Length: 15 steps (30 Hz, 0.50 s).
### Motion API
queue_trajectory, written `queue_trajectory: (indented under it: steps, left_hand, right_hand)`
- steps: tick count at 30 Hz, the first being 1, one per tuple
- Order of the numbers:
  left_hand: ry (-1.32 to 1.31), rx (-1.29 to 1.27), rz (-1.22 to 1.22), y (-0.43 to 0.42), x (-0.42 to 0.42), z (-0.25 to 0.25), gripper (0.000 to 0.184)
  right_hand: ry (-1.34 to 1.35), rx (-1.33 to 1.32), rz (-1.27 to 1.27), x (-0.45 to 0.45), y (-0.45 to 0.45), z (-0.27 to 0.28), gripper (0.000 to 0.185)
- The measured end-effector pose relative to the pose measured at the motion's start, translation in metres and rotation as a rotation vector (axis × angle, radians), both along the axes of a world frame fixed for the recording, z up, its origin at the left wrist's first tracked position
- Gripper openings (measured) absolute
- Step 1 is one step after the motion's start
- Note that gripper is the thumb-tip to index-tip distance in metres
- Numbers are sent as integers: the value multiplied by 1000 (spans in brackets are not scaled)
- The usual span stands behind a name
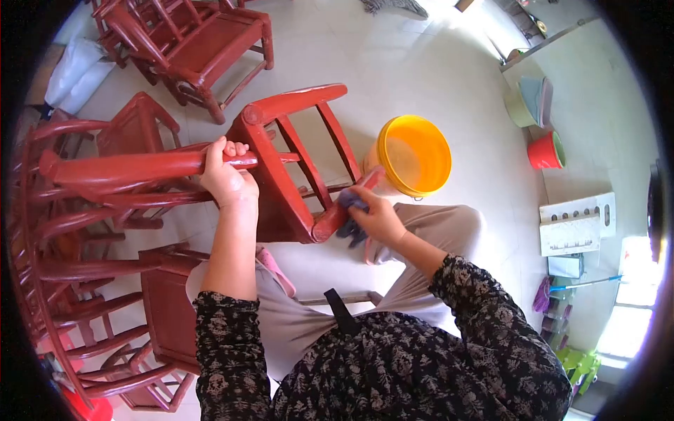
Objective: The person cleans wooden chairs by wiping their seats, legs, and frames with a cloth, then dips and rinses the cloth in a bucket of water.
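Note:
A red wooden chair (284,200) lies tipped in front of me, its legs and rungs pointing up and to the right. My left hand (229,172) is wrapped round a red bar of the chair. In my right hand (379,216) is a dark bluish cloth (352,210), pressed against the end of a chair leg near the lower right corner of the seat frame. Part of the cloth hangs below my fingers. Just beyond my right hand stands a yellow bucket (414,156); its inside looks pale at the bottom.
More red chairs stand at the upper left (217,45) and are crowded along the left side (91,309). By the right wall are a red bucket (546,150), a green basin (519,105), a white rack (570,235) and a purple mop (542,295).

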<state>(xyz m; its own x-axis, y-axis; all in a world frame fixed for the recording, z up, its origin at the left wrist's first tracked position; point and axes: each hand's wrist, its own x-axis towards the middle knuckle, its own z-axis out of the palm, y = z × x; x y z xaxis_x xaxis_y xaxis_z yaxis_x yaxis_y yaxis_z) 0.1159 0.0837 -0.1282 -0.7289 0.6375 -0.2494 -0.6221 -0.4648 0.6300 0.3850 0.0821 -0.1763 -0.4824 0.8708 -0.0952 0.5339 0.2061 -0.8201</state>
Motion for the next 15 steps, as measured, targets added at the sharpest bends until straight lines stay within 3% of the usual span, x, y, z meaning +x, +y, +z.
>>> queue_trajectory:
  steps: [2,4,7,11,13,14,15]
  left_hand:
    - [-12,-10,27,0,-1,2,19]
    - [-4,-28,14,-1,-1,4,19]
    - [12,-16,-31,-1,-5,0,18]
    - [-9,8,-32,1,-4,-2,19]
    - [-23,-7,-3,3,-4,1,20]
    - [-9,-2,-14,2,-4,1,20]
    - [10,2,-30,2,-4,1,20]
  right_hand:
    - [-35,-60,42,-8,1,19,39]
    - [-336,-8,34,-6,22,19,36]
    - [-433,256,-72,7,55,-15,31]
    - [-620,213,-106,27,88,-24,34]
    - [-151,-192,-190,40,101,-21,42]
    - [-165,-193,-183,45,103,-24,42]
    - [99,-410,-283,42,100,-14,44]
